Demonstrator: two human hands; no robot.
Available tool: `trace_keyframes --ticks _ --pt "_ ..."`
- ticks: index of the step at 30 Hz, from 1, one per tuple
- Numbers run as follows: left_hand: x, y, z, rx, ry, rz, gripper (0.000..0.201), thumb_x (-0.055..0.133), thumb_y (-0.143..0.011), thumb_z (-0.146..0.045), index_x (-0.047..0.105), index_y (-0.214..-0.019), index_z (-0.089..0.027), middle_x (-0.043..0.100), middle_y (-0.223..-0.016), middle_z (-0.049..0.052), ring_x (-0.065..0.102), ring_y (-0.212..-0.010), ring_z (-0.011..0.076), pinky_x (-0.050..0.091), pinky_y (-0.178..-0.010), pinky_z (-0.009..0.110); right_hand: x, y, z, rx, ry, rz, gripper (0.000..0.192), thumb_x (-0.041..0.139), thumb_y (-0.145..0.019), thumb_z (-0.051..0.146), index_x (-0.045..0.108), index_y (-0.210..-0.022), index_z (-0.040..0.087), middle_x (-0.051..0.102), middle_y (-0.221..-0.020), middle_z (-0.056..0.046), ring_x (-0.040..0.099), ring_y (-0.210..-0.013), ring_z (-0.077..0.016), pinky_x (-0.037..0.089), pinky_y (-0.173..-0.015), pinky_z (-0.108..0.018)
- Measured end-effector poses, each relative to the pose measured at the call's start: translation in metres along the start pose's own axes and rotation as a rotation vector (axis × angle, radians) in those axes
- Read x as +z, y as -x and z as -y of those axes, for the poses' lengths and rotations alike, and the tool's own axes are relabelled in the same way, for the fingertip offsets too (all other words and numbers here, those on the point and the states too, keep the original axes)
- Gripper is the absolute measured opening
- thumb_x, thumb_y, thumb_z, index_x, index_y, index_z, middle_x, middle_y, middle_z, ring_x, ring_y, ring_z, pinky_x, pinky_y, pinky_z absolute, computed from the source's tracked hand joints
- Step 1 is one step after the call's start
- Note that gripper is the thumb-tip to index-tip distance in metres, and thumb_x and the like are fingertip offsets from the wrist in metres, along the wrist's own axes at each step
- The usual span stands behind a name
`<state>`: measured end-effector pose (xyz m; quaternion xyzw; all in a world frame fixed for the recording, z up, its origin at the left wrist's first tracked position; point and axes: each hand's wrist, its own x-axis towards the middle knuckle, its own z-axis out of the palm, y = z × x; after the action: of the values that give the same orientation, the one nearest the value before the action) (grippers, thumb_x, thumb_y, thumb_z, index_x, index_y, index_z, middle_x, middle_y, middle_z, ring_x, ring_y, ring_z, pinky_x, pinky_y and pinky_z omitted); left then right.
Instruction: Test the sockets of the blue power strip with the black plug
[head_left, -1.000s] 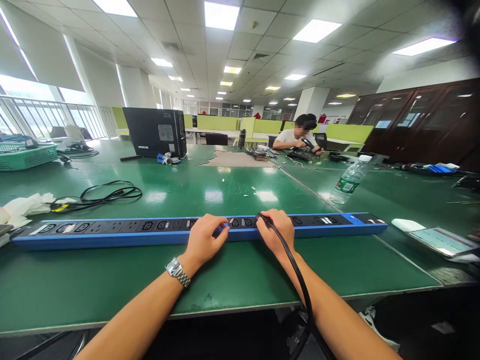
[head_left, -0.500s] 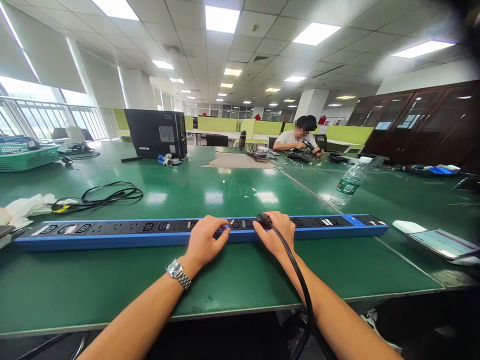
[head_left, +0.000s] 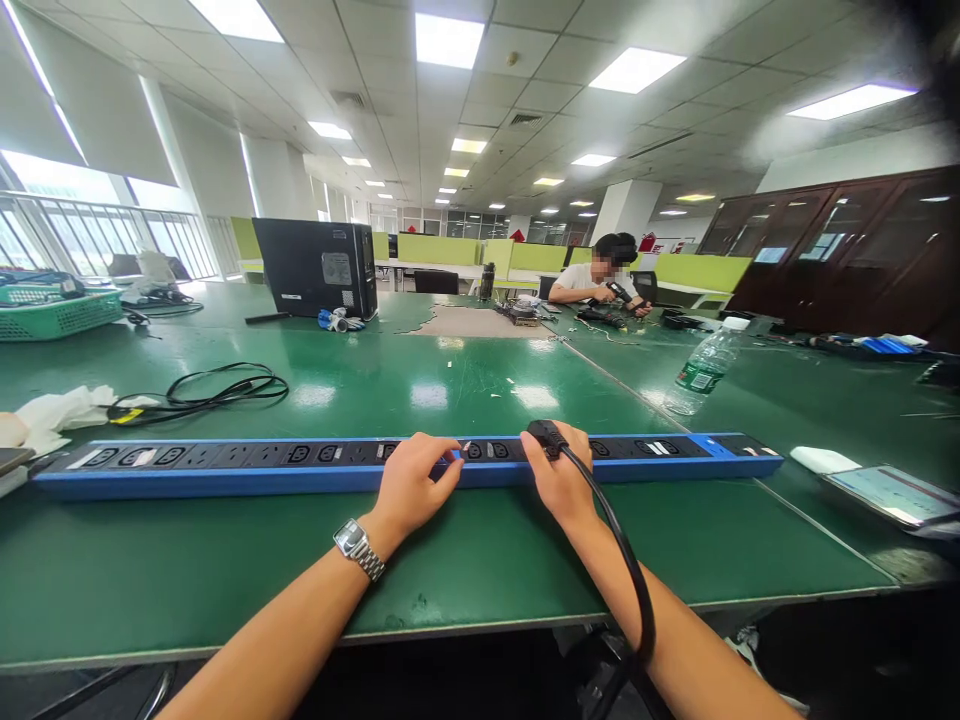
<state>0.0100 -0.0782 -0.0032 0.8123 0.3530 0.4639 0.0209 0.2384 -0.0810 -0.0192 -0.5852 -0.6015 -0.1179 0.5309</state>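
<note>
A long blue-and-black power strip [head_left: 240, 484] lies across the front of the table, with rows of sockets along its top. My left hand [head_left: 415, 478], with a metal-band watch on the wrist, rests over the middle of the strip. Its thumb and forefinger are apart with a gap between them; the other fingers are partly hidden. In my right hand [head_left: 568, 478] is a black power plug [head_left: 546, 434], gripped between thumb and fingers just above the strip's sockets. The plug's thick black cable [head_left: 611, 510] hangs down over my forearm and below the table edge.
A water bottle [head_left: 705, 368] stands behind the strip at right, near a phone [head_left: 896, 494]. Coiled black cable [head_left: 202, 395] lies left. Farther back are a computer case [head_left: 311, 268], a green basket [head_left: 60, 318] and a person [head_left: 577, 285] handling a dark tool.
My right hand has shifted slightly to the right along the strip with the plug in it. My left hand stays nearly where it was.
</note>
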Motion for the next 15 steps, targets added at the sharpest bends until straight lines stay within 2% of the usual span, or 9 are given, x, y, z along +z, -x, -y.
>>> trace_keyframes --ticks 2,5,8,13,15 --pt "0.000 0.000 -0.002 0.031 -0.022 0.024 0.016 0.057 -0.087 -0.024 0.063 -0.102 -0.023 0.071 -0.084 0.003 0.062 -0.079 0.0191 0.048 -0.075 0.035 -0.001 0.001 0.008 -0.078 -0.059 0.009 0.027 0.056 -0.085 0.048 0.061 -0.089 0.022 0.067 -0.091 -0.006 0.057 -0.091 -0.0250 0.044 -0.082 -0.039" --pt "0.000 0.001 -0.010 0.136 -0.059 0.105 0.028 0.058 -0.087 -0.030 0.058 -0.113 -0.023 0.071 -0.090 0.005 0.062 -0.084 0.0212 0.046 -0.077 0.037 -0.002 0.004 0.021 -0.264 -0.118 0.088 0.022 0.062 -0.082 0.043 0.061 -0.091 0.023 0.068 -0.090 -0.006 0.058 -0.089 -0.0235 0.045 -0.082 -0.039" --pt "0.001 0.001 -0.018 0.214 -0.088 0.173 0.026 0.059 -0.085 -0.035 0.057 -0.107 -0.021 0.069 -0.088 0.005 0.061 -0.082 0.0226 0.045 -0.074 0.037 -0.001 0.007 0.030 -0.432 -0.131 0.130 0.016 0.063 -0.083 0.037 0.061 -0.091 0.023 0.070 -0.092 -0.006 0.059 -0.088 -0.0233 0.046 -0.080 -0.039" --pt "0.003 0.002 -0.022 0.171 -0.128 0.089 0.022 0.060 -0.084 -0.034 0.057 -0.100 -0.020 0.068 -0.086 0.006 0.060 -0.078 0.0226 0.043 -0.070 0.036 0.001 0.011 0.036 -0.582 -0.104 0.150 0.016 0.060 -0.083 0.035 0.062 -0.091 0.022 0.071 -0.090 -0.006 0.060 -0.085 -0.0235 0.045 -0.076 -0.038" --pt "0.003 0.002 -0.024 0.206 -0.147 0.105 0.020 0.058 -0.085 -0.035 0.058 -0.099 -0.020 0.068 -0.083 0.006 0.061 -0.077 0.0225 0.043 -0.071 0.036 0.000 0.012 0.038 -0.640 -0.095 0.184 0.017 0.055 -0.085 0.035 0.063 -0.092 0.022 0.071 -0.091 -0.006 0.060 -0.085 -0.0228 0.044 -0.075 -0.037"
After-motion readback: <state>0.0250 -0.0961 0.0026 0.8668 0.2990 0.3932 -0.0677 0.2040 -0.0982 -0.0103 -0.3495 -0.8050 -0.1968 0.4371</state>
